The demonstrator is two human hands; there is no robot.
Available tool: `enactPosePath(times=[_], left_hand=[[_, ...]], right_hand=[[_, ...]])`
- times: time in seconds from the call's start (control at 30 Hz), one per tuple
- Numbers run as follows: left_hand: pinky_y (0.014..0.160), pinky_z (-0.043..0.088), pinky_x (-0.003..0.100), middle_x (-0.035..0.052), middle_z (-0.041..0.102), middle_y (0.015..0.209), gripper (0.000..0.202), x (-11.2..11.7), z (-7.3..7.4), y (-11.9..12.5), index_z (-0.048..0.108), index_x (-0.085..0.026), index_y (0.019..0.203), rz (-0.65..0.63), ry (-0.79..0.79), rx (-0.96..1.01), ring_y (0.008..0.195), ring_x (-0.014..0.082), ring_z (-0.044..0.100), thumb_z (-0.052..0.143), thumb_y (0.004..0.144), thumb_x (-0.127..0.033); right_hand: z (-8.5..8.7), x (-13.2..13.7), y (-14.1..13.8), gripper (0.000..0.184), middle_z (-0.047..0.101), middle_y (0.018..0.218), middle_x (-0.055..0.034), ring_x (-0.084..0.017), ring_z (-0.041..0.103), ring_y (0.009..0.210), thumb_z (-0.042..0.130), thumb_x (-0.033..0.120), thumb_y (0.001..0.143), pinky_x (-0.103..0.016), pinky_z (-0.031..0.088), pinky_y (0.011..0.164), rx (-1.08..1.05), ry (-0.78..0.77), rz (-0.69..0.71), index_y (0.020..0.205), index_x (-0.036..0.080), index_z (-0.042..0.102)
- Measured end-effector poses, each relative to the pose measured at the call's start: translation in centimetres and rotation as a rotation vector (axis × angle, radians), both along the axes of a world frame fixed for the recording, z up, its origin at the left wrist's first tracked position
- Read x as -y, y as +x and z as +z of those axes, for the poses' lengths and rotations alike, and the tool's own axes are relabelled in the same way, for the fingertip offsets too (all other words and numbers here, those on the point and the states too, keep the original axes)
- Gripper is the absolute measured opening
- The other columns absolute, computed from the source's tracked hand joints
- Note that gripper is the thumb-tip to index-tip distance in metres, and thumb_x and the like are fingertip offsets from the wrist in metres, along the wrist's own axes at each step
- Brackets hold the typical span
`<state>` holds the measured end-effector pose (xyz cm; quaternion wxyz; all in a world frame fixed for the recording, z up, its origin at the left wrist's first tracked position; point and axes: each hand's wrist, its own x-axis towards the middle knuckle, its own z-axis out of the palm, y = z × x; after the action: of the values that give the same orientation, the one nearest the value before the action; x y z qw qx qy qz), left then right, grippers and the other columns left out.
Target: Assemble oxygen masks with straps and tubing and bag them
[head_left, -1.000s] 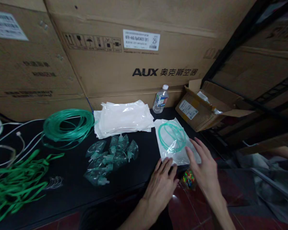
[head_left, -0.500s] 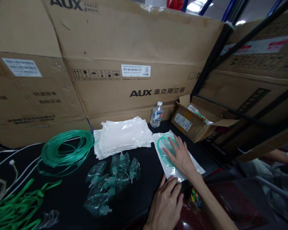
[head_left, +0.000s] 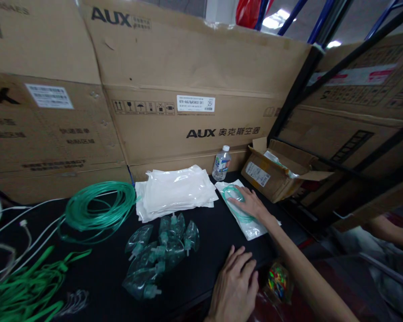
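Across the lower half of the frame, a black tabletop (head_left: pixel 97 268) carries the work items. Large cardboard boxes (head_left: pixel 195 67) close off the rear; a black shelf frame (head_left: pixel 298 89) stands at the right.

From the left lie green straps (head_left: pixel 23 286), a coil of green tubing (head_left: pixel 99 208), a heap of clear masks (head_left: pixel 161 250) and a stack of clear bags (head_left: pixel 174 191). A water bottle (head_left: pixel 221 163) and an open carton (head_left: pixel 272 176) stand at centre right.

The pouch (head_left: pixel 251 226), holding green tubing, lies flat just below the bottle. The right hand (head_left: pixel 250 205) rests on it, fingers spread, gripping nothing. The left hand (head_left: pixel 237 286) lies flat and empty at the near tabletop edge.

Compared with half a second earlier, the right hand sits nearer the far end of the pouch. The left hand remains at the near edge.
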<state>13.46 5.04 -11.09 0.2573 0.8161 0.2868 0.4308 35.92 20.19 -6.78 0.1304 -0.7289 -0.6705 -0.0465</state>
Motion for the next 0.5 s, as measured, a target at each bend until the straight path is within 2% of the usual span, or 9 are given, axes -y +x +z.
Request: enactPosePath(times=[0.17,0.33,0.43,0.5], left_hand=[[0.115,0.053,0.048,0.0033,0.078,0.123,0.033,0.2,0.1,-0.1,0.074,-0.022,0.120,0.017,-0.040,0.076,0.122,0.0243,0.071,0.065,0.091,-0.011],[0.110,0.058,0.041,0.0026,0.080,0.110,0.030,0.6,0.5,0.0,0.077,-0.024,0.115,0.006,-0.040,0.210,0.105,0.0206,0.076,0.067,0.090,-0.010],[0.098,0.062,0.029,-0.0004,0.081,0.103,0.027,1.4,0.4,-0.6,0.078,-0.027,0.111,-0.063,-0.079,0.276,0.094,0.0157,0.077,0.067,0.091,-0.011],[0.086,0.063,0.024,-0.0007,0.081,0.099,0.025,2.6,-0.4,-1.6,0.078,-0.027,0.110,-0.092,-0.131,0.288,0.087,0.0153,0.077,0.069,0.091,-0.014]], right_hand=[[0.2,1.1,0.5,0.044,0.058,0.148,-0.0125,-0.032,0.062,0.127,0.067,0.037,0.100,-0.057,0.053,0.104,0.056,0.139,-0.001,0.140,0.021,0.059],[-1.6,3.1,0.1,0.052,0.049,0.158,-0.0135,-0.037,0.051,0.140,0.067,0.041,0.099,-0.064,0.043,0.113,0.072,0.146,0.057,0.146,0.023,0.054],[-2.5,3.4,0.1,0.054,0.047,0.160,-0.0133,-0.037,0.050,0.141,0.068,0.042,0.099,-0.064,0.042,0.114,0.064,0.117,0.125,0.147,0.024,0.054],[-2.6,3.2,0.1,0.055,0.045,0.162,-0.0133,-0.037,0.048,0.143,0.068,0.043,0.099,-0.064,0.041,0.115,0.052,0.106,0.166,0.148,0.024,0.053]])
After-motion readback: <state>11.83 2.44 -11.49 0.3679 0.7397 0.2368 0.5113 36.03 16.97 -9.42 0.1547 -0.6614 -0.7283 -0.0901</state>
